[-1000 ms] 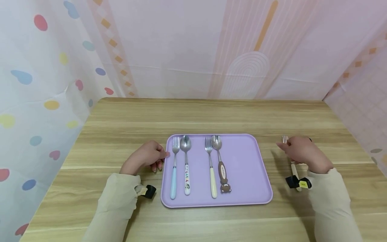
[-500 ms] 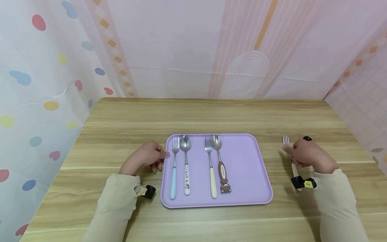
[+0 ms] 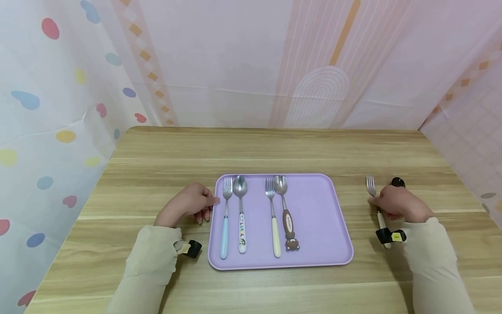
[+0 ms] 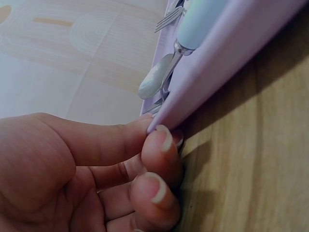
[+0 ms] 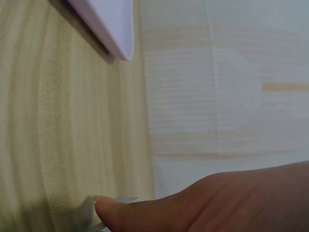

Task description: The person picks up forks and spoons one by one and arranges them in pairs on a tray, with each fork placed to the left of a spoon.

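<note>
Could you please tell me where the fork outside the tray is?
In the head view, the fork is to the right of the purple tray, partly covered by the right hand.

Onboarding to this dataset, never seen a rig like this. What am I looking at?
No machine: a person works with two bare hands. The wide picture comes from a head camera looking forward and down; the two close-ups come from cameras on the left and right wrists.

On the wood-grain table lies a lilac tray with a blue-handled fork, a white-handled spoon, a yellow-handled fork and a bear-handled spoon.

The left hand pinches the tray's rim. Right of the tray, the right hand is at the neck of a beige-handled fork; its grip is hidden. A black rounded object shows just beyond.
</note>
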Motion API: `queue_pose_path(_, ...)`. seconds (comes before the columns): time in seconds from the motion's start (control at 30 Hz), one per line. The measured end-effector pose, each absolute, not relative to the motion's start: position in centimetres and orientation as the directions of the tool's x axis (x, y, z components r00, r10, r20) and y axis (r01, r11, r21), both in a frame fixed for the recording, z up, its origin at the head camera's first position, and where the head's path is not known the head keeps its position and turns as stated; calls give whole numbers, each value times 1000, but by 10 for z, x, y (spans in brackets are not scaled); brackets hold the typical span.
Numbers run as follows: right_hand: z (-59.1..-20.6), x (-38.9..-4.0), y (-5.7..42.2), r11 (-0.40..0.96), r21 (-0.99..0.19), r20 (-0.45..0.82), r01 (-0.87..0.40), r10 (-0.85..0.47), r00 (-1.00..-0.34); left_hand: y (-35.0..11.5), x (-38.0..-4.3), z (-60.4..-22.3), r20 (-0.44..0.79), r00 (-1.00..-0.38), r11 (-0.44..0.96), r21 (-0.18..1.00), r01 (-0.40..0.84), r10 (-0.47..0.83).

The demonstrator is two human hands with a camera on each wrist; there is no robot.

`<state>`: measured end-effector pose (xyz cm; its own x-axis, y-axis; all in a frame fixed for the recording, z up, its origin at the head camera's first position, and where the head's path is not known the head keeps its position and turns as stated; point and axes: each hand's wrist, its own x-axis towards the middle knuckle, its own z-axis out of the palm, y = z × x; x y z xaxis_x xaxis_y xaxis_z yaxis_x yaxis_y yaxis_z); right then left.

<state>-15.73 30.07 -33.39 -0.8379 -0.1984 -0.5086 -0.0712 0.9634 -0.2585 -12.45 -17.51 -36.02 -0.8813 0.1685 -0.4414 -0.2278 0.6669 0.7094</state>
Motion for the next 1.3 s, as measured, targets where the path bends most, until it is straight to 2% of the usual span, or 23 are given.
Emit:
queue_pose_path(0.13,-336,-158,301,963,-261,-538,-61,-198,-819,-175,-125,-360,-443,-881,668,708,-229,167)
queue_pose_path(0.33,-338,-158,300,961,-275,-534,-17,-167,-829,-176,-124,-360,-442,-881,675,703,-222,171)
queue_pose_path(0.67,-338,-160,300,966,-245,-515,-79,-199,-834,-176,-125,-359,-448,-878,675,702,-226,171)
queue_pose_path(1.3,-337,-161,295,966,-255,-515,-44,-174,-839,-175,-126,-361,-449,-879,674,701,-234,161)
